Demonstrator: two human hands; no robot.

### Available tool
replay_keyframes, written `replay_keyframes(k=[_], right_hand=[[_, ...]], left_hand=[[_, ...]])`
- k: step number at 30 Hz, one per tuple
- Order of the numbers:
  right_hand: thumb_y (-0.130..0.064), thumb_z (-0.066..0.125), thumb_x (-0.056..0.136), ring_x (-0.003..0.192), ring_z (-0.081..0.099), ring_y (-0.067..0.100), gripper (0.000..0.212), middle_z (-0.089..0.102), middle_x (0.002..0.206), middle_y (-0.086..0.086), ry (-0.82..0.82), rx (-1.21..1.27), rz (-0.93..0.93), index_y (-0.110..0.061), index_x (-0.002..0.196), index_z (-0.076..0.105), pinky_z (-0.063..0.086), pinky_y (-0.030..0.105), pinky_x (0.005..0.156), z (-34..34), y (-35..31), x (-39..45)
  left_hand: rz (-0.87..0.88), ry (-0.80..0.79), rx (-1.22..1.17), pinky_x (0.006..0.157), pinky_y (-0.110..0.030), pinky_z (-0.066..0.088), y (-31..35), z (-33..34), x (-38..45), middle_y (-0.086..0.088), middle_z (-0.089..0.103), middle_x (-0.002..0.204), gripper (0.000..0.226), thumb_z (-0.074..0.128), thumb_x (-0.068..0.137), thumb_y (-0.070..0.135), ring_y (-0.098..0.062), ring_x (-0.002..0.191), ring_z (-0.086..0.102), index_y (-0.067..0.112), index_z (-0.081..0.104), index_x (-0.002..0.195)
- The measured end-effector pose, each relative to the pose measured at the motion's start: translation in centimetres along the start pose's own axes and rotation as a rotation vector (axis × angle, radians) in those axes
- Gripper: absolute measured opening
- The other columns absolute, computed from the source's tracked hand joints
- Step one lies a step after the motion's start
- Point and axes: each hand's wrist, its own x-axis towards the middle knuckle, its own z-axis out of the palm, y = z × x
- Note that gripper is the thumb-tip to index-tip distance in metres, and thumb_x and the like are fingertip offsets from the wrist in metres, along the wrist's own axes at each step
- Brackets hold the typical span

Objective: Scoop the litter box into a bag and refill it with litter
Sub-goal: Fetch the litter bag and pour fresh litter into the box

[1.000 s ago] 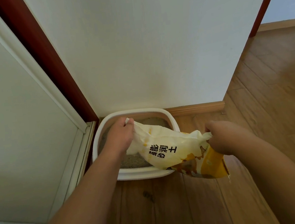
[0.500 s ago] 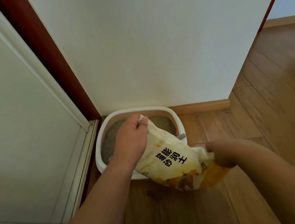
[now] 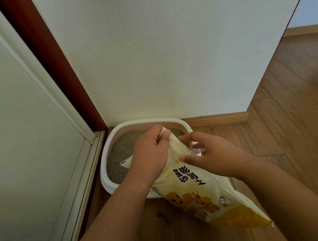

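Yellow-and-white litter bag (image 3: 193, 184) is hanging from the left hand (image 3: 149, 157), pinching its top corner at frame centre. Right hand (image 3: 212, 152) is hovering beside it, fingers spread, gripping nothing. Grey litter (image 3: 121, 153) is lying inside the white litter box (image 3: 106, 179).

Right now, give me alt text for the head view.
The left hand grips the top of a yellow litter bag lying across a white litter box of grey litter; the open right hand reaches to it.

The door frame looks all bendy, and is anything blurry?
Head view: the wide lens bows the door frame; the wood floor at far right smears softly; the litter bag print and both hands stay sharp; light is soft, without glare.
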Motion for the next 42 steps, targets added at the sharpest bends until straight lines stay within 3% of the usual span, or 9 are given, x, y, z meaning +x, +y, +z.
replay_keyframes(k=[3,6,11,16,24,27,31,39,42], right_hand=[[-0.053,0.072,0.084,0.117,0.057,-0.002,0.058,0.062,0.126,-0.023,0.113,0.032,-0.076,-0.041,0.137,0.052,0.051,0.027,0.099,1.0,-0.6,0.4],[-0.042,0.070,0.090,0.092,0.060,-0.003,0.036,0.065,0.100,-0.020,0.190,-0.001,-0.083,-0.034,0.123,0.059,0.053,0.022,0.079,1.6,-0.9,1.0],[-0.029,0.064,0.094,0.069,0.062,0.012,0.006,0.065,0.076,-0.006,0.290,-0.092,-0.022,-0.024,0.098,0.066,0.056,0.036,0.064,1.6,-0.9,1.4],[-0.026,0.069,0.092,0.072,0.066,0.006,0.005,0.071,0.079,-0.010,0.281,-0.023,0.050,-0.030,0.094,0.071,0.060,0.036,0.068,1.0,-0.2,1.3],[-0.020,0.073,0.090,0.080,0.070,0.006,0.017,0.073,0.086,-0.013,0.251,0.097,0.135,-0.032,0.101,0.071,0.061,0.035,0.078,0.1,0.2,1.2],[-0.020,0.072,0.090,0.079,0.068,0.002,0.017,0.072,0.084,-0.016,0.264,0.096,0.138,-0.033,0.102,0.071,0.060,0.032,0.077,-0.2,0.2,1.1],[-0.018,0.073,0.090,0.081,0.067,0.003,0.016,0.072,0.085,-0.015,0.275,0.097,0.146,-0.030,0.101,0.072,0.061,0.033,0.079,-0.4,0.3,1.1],[-0.016,0.072,0.090,0.074,0.070,0.003,0.017,0.074,0.080,-0.015,0.310,0.132,0.161,-0.031,0.096,0.075,0.062,0.030,0.071,-0.9,0.9,0.8],[-0.019,0.070,0.091,0.076,0.071,0.003,0.014,0.075,0.081,-0.014,0.327,0.126,0.158,-0.030,0.097,0.076,0.062,0.034,0.075,-1.0,1.2,0.8]], left_hand=[[0.037,-0.035,0.027,0.068,-0.044,0.051,0.0,0.4,-0.1,-0.008,0.064,0.082,0.028,0.052,0.104,0.038,-0.025,0.077,0.060,0.015,0.062,0.090],[0.103,-0.049,0.077,0.063,-0.040,0.046,-0.3,0.9,0.0,-0.006,0.059,0.076,0.031,0.053,0.104,0.036,-0.019,0.068,0.052,0.013,0.059,0.085],[0.183,-0.088,0.157,0.064,-0.035,0.041,-0.7,1.9,0.2,-0.004,0.056,0.076,0.033,0.055,0.103,0.035,-0.014,0.068,0.048,0.009,0.058,0.083],[0.134,-0.117,0.049,0.084,-0.023,0.051,-0.9,1.2,0.5,0.013,0.064,0.105,0.006,0.066,0.096,0.034,-0.001,0.100,0.060,0.031,0.065,0.102],[-0.119,-0.276,0.343,0.086,-0.026,0.047,-5.7,-3.2,3.2,0.017,0.061,0.115,0.020,0.072,0.092,0.026,-0.005,0.111,0.057,0.035,0.064,0.108],[-0.138,-0.274,0.563,0.076,-0.021,0.046,-8.2,-4.1,4.4,0.012,0.063,0.115,0.020,0.068,0.095,0.023,-0.008,0.105,0.058,0.034,0.063,0.111],[-0.182,-0.280,0.758,0.085,-0.030,0.054,-10.8,-4.3,5.2,0.003,0.066,0.121,0.027,0.065,0.095,0.022,-0.014,0.102,0.061,0.028,0.066,0.122],[-0.199,-0.288,0.836,0.086,-0.035,0.053,-12.5,-3.5,5.7,-0.002,0.064,0.117,0.030,0.056,0.102,0.028,-0.018,0.099,0.060,0.021,0.061,0.131],[-0.191,-0.270,0.831,0.076,-0.032,0.049,-12.7,-3.5,5.8,0.000,0.062,0.102,0.024,0.050,0.105,0.027,-0.016,0.089,0.059,0.019,0.064,0.122]])
